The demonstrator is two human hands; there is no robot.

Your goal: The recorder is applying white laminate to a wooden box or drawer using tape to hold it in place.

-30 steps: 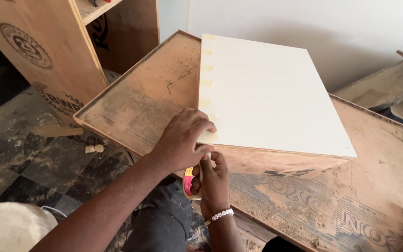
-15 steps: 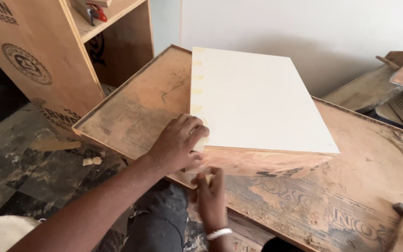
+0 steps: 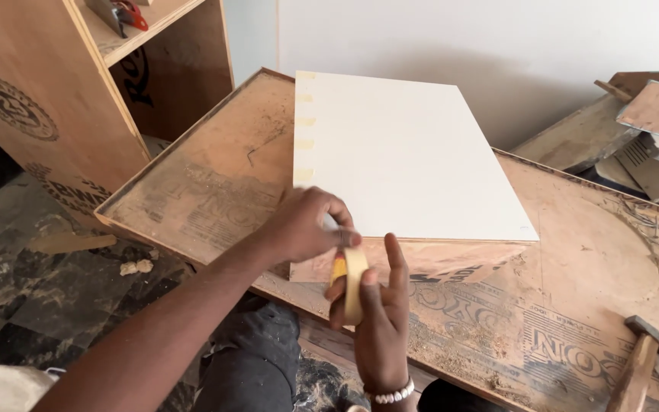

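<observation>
Dusty plywood workbench (image 3: 207,191); on it a white-topped board box (image 3: 398,152); hammer (image 3: 638,366) at right edge

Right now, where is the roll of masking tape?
In the head view, the roll of masking tape is low at centre, held in the right hand, just before the white board's near edge.

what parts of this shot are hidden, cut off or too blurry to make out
All in the head view:
- Left hand fingertips: motion-blurred, so their grip on the tape end is unclear.
- Masking tape roll: mostly covered by the right hand.
- White panel near-left corner: hidden behind the left hand.
- Hammer: handle cut off by the bottom edge.
- Red tool on the shelf: cut off by the top edge.
</observation>
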